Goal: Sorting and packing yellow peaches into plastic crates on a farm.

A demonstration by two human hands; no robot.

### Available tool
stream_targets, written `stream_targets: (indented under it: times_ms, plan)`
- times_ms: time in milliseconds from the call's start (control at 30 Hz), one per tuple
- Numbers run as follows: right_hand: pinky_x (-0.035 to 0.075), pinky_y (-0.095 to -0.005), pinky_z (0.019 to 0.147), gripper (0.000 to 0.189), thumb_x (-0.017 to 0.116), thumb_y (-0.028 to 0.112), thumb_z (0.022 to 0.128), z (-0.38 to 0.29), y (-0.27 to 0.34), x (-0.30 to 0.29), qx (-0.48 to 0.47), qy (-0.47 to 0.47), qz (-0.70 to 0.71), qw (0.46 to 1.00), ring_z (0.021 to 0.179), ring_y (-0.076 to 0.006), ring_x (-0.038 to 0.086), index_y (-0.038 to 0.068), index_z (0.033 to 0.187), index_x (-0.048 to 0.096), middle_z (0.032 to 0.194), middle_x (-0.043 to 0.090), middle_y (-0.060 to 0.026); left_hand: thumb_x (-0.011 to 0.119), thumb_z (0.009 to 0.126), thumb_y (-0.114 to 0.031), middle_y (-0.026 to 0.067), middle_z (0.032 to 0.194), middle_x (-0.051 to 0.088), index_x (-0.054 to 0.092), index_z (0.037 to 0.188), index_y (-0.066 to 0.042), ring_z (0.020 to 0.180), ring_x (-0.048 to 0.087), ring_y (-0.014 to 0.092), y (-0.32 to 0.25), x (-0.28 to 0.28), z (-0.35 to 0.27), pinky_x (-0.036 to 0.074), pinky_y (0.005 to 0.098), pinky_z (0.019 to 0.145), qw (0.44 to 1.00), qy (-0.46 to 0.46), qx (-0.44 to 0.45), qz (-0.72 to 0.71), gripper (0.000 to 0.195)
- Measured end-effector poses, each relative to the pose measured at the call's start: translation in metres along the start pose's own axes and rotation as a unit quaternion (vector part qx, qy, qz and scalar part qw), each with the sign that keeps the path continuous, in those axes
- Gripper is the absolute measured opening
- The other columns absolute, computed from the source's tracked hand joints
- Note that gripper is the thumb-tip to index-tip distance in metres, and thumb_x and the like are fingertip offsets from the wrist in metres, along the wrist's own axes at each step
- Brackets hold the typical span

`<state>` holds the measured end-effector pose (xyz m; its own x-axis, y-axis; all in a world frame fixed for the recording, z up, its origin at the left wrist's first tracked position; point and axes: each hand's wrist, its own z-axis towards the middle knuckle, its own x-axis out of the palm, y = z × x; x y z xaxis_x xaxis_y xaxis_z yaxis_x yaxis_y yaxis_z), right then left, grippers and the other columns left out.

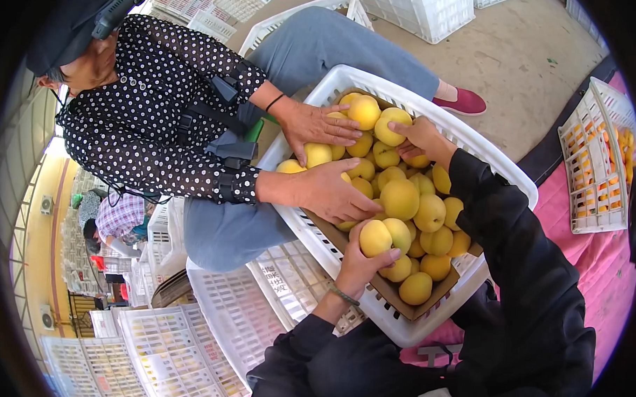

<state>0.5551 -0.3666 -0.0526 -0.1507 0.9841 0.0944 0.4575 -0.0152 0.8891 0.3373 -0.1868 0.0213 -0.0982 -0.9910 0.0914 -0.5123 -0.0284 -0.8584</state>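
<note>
Yellow peaches fill a white plastic crate lined with cardboard. At the crate's near side, my left hand, with a green bracelet at its wrist, is closed around a yellow peach; a second peach touches it. Near the far long side, my right hand grips another peach with thumb and fingers. A co-worker's two hands lie spread over the peaches on the left half of the crate.
A co-worker in a dotted blouse sits close at the left, knees around the crate. Stacked white crates stand at lower left, more crates at the top. A crate of orange fruit rests on pink cloth at right.
</note>
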Motion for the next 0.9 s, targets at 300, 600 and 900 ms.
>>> stream_targets:
  times_ms: [300, 600, 900]
  plan:
    - [0.055, -0.0306, 0.044, 0.054, 0.07, 0.034, 0.082, -0.001, -0.001, 0.001, -0.009, 0.005, 0.03, 1.0, 0.051, -0.0226, 0.062, -0.015, 0.097, 0.052, 0.069, 0.06, -0.018, 0.081, 0.067, -0.02, 0.0073, 0.109, 0.053, 0.04, 0.127, -0.006, 0.097, 0.055, 0.015, 0.007, 0.003, 0.002, 0.048, 0.0284, 0.081, 0.988, 0.048, 0.051, 0.138, 0.074]
    - [0.055, -0.0296, 0.045, 0.052, 0.069, 0.032, 0.083, -0.007, 0.003, 0.001, -0.009, 0.002, 0.021, 1.0, 0.052, -0.0221, 0.062, -0.015, 0.098, 0.053, 0.072, 0.061, -0.0182, 0.081, 0.067, -0.021, 0.0058, 0.106, 0.054, 0.041, 0.127, -0.008, 0.093, 0.055, 0.013, 0.006, 0.002, 0.002, 0.049, 0.0249, 0.073, 0.985, 0.033, 0.063, 0.16, 0.074]
    - [0.055, -0.0291, 0.046, 0.053, 0.068, 0.034, 0.084, -0.01, 0.006, 0.001, -0.016, 0.008, 0.017, 1.0, 0.053, -0.0219, 0.062, -0.015, 0.098, 0.054, 0.073, 0.061, -0.0183, 0.082, 0.066, -0.022, 0.0078, 0.11, 0.054, 0.04, 0.128, -0.007, 0.099, 0.055, 0.016, 0.006, 0.004, 0.002, 0.048, 0.0281, 0.081, 0.985, 0.031, 0.077, 0.154, 0.076]
